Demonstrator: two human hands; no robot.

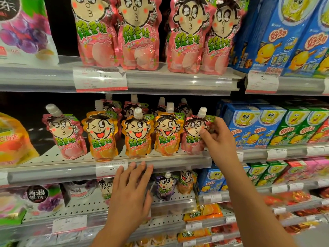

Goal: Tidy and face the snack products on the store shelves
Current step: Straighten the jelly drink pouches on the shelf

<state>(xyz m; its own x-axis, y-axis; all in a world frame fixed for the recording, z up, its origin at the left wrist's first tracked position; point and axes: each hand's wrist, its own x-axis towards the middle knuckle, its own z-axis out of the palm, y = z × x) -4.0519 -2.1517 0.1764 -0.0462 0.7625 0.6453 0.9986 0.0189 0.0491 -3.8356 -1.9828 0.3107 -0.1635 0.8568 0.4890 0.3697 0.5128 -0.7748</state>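
On the middle shelf (160,163) stands a row of spouted jelly pouches with cartoon faces. My right hand (219,139) grips the pink pouch (193,134) at the right end of the row, thumb on its front. Left of it stand three orange pouches (137,136) and, at the left end, another pink pouch (65,134) leaning to the left. More pouches stand behind them. My left hand (131,189) is raised below the shelf's front rail with its fingers straight, holding nothing.
Larger pink pouches (138,36) fill the top shelf. Blue and green snack boxes (263,125) stand to the right. Bags of jelly (14,139) lie at the left. A purple pouch (165,186) stands on the shelf below. Price tags (111,168) run along the rails.
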